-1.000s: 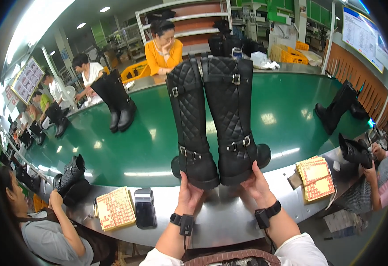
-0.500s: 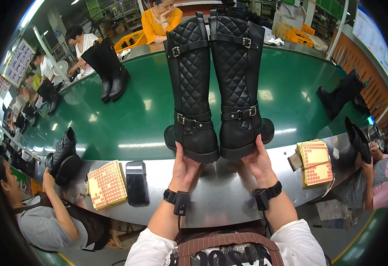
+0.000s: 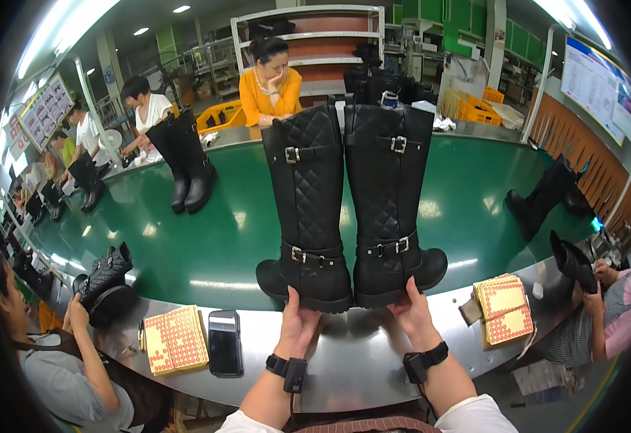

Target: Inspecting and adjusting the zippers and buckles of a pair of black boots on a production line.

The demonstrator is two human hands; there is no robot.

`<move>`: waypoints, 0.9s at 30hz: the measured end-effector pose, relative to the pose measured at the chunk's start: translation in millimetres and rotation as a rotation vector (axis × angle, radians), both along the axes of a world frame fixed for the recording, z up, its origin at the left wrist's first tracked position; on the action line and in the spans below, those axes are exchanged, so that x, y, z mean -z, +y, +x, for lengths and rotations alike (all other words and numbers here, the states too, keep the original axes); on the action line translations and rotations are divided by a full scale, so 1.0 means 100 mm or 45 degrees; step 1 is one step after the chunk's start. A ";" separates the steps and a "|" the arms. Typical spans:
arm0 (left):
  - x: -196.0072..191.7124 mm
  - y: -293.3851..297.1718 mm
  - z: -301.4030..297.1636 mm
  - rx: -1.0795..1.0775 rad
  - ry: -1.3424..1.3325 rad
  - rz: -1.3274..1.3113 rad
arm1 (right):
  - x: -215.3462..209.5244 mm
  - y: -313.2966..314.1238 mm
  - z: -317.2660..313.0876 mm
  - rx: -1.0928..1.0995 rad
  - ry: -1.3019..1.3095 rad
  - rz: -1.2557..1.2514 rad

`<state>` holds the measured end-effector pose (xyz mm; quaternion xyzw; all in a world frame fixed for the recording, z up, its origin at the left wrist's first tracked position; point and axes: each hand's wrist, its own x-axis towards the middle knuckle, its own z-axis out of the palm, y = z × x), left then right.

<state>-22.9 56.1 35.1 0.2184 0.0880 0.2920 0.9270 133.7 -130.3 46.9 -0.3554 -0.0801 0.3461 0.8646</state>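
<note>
A pair of tall black boots with quilted shafts and buckled straps stands upright before me, heels toward me and toes turned outward. Round the sole and heel of the left boot (image 3: 307, 209) my left hand (image 3: 299, 325) is closed, thumb up against its back. My right hand (image 3: 415, 314) grips the right boot (image 3: 387, 206) the same way. Fingers under the soles are mostly hidden. Both shafts lean close together near the top. Each of my wrists wears a black strap with a small box.
A black phone (image 3: 224, 343) and a stack of yellow cards (image 3: 176, 339) lie left on the metal edge (image 3: 351, 375), another card stack (image 3: 504, 309) right. More boots stand on the green surface (image 3: 258, 209). Co-workers at both sides handle boots; a person in yellow (image 3: 268, 86) leans opposite.
The view has tilted upward, so bench and boots sit lower in the picture. The left boot has turned slightly, its toe pointing further left. Both hands keep their hold.
</note>
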 end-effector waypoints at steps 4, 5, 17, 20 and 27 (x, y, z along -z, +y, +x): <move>0.06 0.03 0.02 -0.018 0.013 -0.016 | 0.02 -0.03 0.03 0.041 -0.023 -0.032; 0.05 0.03 0.02 -0.038 0.024 -0.026 | 0.03 -0.03 0.04 0.060 -0.026 -0.066; -0.04 0.01 0.04 -0.069 0.095 0.066 | -0.02 0.00 0.06 0.048 -0.056 -0.028; -0.05 0.01 0.03 -0.022 0.062 0.044 | -0.07 -0.01 0.06 -0.010 -0.050 -0.018; -0.17 -0.08 -0.01 0.313 -0.027 -0.086 | -0.17 -0.09 0.05 -0.396 0.181 0.119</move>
